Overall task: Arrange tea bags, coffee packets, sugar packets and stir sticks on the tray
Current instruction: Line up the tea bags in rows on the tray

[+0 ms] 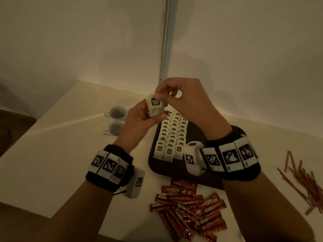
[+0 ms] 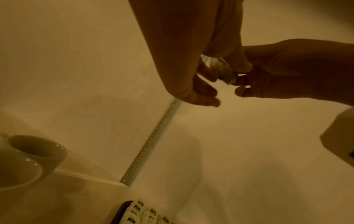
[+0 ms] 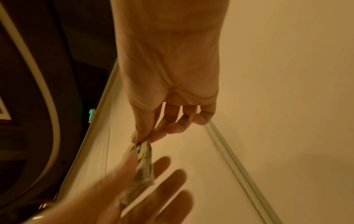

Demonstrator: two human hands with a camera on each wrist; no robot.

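A pale tea bag (image 1: pixel 156 106) with a dark label is held up over the far end of the dark tray (image 1: pixel 196 135). My left hand (image 1: pixel 153 117) grips it from below between thumb and fingers. My right hand (image 1: pixel 158 96) pinches its top edge. The right wrist view shows the thumb and forefinger of my right hand (image 3: pixel 141 139) nipping the tea bag (image 3: pixel 144 163), with my left hand (image 3: pixel 153 189) blurred under it. Three rows of tea bags (image 1: pixel 172 137) stand on the tray's left half. Red coffee packets (image 1: pixel 188 206) lie in a loose heap in front of the tray. Stir sticks (image 1: pixel 304 180) lie scattered at the right.
Two white cups (image 1: pixel 116 113) stand left of the tray, near the wall. The tray's right half is bare. A metal strip (image 1: pixel 165 41) runs up the wall corner behind the tray. The table's left edge drops off at the far left.
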